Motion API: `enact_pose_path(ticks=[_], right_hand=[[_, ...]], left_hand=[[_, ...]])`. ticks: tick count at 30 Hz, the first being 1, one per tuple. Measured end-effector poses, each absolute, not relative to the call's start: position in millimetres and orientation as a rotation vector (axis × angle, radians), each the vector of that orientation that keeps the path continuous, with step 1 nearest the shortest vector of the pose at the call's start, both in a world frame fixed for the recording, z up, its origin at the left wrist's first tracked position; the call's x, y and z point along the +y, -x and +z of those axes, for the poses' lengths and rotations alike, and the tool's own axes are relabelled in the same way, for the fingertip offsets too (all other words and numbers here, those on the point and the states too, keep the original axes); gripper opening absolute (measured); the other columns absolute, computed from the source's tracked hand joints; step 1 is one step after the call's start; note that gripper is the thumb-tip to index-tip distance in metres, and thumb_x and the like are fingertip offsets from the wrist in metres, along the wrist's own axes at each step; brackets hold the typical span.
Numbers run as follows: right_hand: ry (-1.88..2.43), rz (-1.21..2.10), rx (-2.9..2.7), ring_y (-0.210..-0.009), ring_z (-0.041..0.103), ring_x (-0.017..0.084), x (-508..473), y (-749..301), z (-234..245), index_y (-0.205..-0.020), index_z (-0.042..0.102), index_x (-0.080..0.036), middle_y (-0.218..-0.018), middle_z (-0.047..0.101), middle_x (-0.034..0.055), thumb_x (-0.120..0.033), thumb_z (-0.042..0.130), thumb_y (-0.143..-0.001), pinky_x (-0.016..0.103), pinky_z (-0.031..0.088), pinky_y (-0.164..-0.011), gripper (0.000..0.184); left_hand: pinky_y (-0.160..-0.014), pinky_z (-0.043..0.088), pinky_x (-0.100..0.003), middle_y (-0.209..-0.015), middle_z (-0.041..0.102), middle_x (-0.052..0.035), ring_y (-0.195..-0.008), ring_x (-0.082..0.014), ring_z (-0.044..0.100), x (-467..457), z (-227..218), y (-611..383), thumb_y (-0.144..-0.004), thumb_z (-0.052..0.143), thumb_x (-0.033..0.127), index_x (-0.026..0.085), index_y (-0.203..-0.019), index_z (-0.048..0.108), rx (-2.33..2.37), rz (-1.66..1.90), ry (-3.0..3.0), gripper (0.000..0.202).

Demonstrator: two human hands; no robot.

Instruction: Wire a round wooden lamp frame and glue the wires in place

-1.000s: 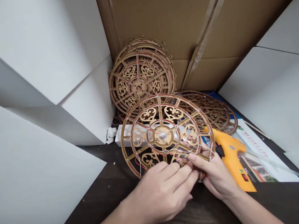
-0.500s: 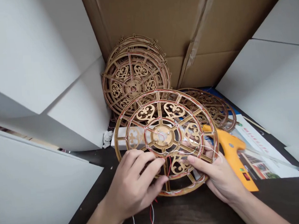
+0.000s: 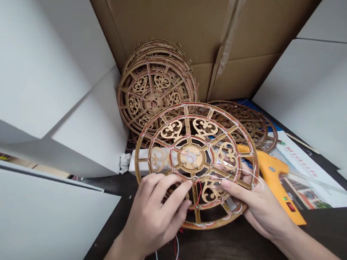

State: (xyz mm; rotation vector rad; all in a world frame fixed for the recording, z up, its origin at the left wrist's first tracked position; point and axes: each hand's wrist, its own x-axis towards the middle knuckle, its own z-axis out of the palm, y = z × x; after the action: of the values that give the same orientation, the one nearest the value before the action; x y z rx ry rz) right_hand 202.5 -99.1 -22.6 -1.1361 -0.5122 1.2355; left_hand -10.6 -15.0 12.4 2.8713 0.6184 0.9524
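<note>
Both my hands hold a round laser-cut wooden wheel (image 3: 191,157) up in front of me, its spokes and heart-shaped scrollwork strung with thin red and white wires. My left hand (image 3: 154,212) has its fingers over the lower left of the wheel, with the fingertips at the wires near the lower spoke. My right hand (image 3: 256,207) grips the lower right rim, thumb in front and fingers behind. Loose white and red wire ends (image 3: 170,257) hang below my left hand. The wheel's lower part is partly hidden by my fingers.
Behind the wheel lean a stack of similar wooden wheels (image 3: 153,95) and a second stack (image 3: 247,123). An orange glue gun (image 3: 275,182) lies on a printed sheet (image 3: 310,180) at right. Cardboard (image 3: 166,23) stands behind, white foam boards (image 3: 40,222) at left, on a dark wooden table (image 3: 226,253).
The wheel has risen and turned to face me more fully. My left hand has shifted left along its lower edge, and the wire ends now hang in view below it.
</note>
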Motion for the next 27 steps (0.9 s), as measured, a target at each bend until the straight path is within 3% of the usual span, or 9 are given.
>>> enact_pose_path(ticks=[3, 5, 9, 11, 13, 16, 18, 22, 27], right_hand=[[1.141, 1.25, -0.503, -0.109, 0.069, 0.027, -101, -206, -23, -0.141, 0.055, -0.032, -0.13, 0.067, 0.0082, -0.033, 0.084, -0.078, 0.041, 0.062, -0.088, 0.07], [1.132, 1.26, -0.486, -0.112, 0.068, 0.027, -101, -208, -22, -0.141, 0.054, -0.033, -0.131, 0.067, 0.0077, -0.032, 0.084, -0.078, 0.04, 0.061, -0.09, 0.07], [1.098, 1.29, -0.464, -0.115, 0.066, 0.027, -100, -208, -18, -0.14, 0.054, -0.034, -0.125, 0.07, 0.0059, -0.03, 0.083, -0.079, 0.039, 0.06, -0.093, 0.068], [1.083, 1.306, -0.471, -0.118, 0.065, 0.027, -97, -207, -15, -0.141, 0.053, -0.033, -0.121, 0.072, 0.0062, -0.03, 0.083, -0.079, 0.039, 0.059, -0.094, 0.069], [1.084, 1.312, -0.475, -0.12, 0.064, 0.028, -92, -205, -11, -0.141, 0.053, -0.031, -0.122, 0.071, 0.0069, -0.03, 0.084, -0.077, 0.04, 0.058, -0.096, 0.071], [1.095, 1.329, -0.477, -0.117, 0.065, 0.029, -81, -205, -7, -0.136, 0.058, -0.028, -0.127, 0.069, 0.0081, -0.031, 0.089, -0.07, 0.041, 0.056, -0.098, 0.073], [1.102, 1.35, -0.496, -0.114, 0.067, 0.029, -73, -205, -4, -0.132, 0.061, -0.025, -0.126, 0.07, 0.0089, -0.033, 0.09, -0.067, 0.041, 0.055, -0.099, 0.072], [1.163, 1.4, -0.578, -0.11, 0.069, 0.027, -58, -209, 4, -0.127, 0.062, -0.023, -0.121, 0.071, 0.0084, -0.035, 0.088, -0.07, 0.038, 0.057, -0.094, 0.064], [1.307, 1.352, -0.679, -0.106, 0.069, 0.025, -47, -218, 11, -0.124, 0.058, -0.022, -0.126, 0.068, 0.0103, -0.049, 0.084, -0.075, 0.034, 0.06, -0.086, 0.062]], left_hand=[[-0.096, 0.04, -0.04, -0.111, 0.063, -0.0084, -0.103, -0.0235, 0.051, -9, 15, 13, -0.095, 0.061, 0.017, 0.013, -0.117, 0.066, 0.676, 0.984, -2.861, 0.023], [-0.1, 0.038, -0.043, -0.117, 0.06, -0.0103, -0.11, -0.0256, 0.05, -5, 17, 16, -0.097, 0.061, 0.032, 0.014, -0.121, 0.064, 0.639, 0.923, -2.887, 0.03], [-0.114, 0.026, -0.052, -0.139, 0.049, -0.0156, -0.13, -0.0334, 0.04, 0, 25, 26, -0.081, 0.058, 0.078, 0.014, -0.135, 0.055, 0.447, 0.653, -3.01, 0.083], [-0.119, 0.018, -0.054, -0.146, 0.045, -0.0163, -0.136, -0.0349, 0.035, 0, 27, 31, -0.074, 0.055, 0.087, 0.014, -0.142, 0.048, 0.432, 0.544, -3.087, 0.099], [-0.122, 0.014, -0.055, -0.15, 0.043, -0.0165, -0.14, -0.0348, 0.033, -1, 27, 35, -0.078, 0.058, 0.081, 0.015, -0.146, 0.044, 0.48, 0.478, -3.139, 0.096], [-0.121, 0.019, -0.058, -0.153, 0.041, -0.0169, -0.142, -0.0342, 0.034, 0, 21, 37, -0.085, 0.071, 0.037, 0.017, -0.147, 0.042, 0.592, 0.454, -3.189, 0.072], [-0.119, 0.027, -0.058, -0.15, 0.044, -0.0165, -0.139, -0.0338, 0.039, 2, 16, 36, -0.082, 0.065, 0.014, 0.018, -0.145, 0.045, 0.641, 0.514, -3.217, 0.066], [-0.112, 0.038, -0.057, -0.136, 0.056, -0.0158, -0.128, -0.0322, 0.05, 4, 7, 31, -0.091, 0.047, 0.005, 0.013, -0.135, 0.055, 0.692, 0.764, -3.269, 0.045], [-0.112, 0.039, -0.053, -0.131, 0.062, -0.0133, -0.12, -0.0286, 0.054, -3, -6, 26, -0.097, 0.043, 0.005, 0.008, -0.135, 0.056, 0.801, 0.836, -3.252, 0.041]])
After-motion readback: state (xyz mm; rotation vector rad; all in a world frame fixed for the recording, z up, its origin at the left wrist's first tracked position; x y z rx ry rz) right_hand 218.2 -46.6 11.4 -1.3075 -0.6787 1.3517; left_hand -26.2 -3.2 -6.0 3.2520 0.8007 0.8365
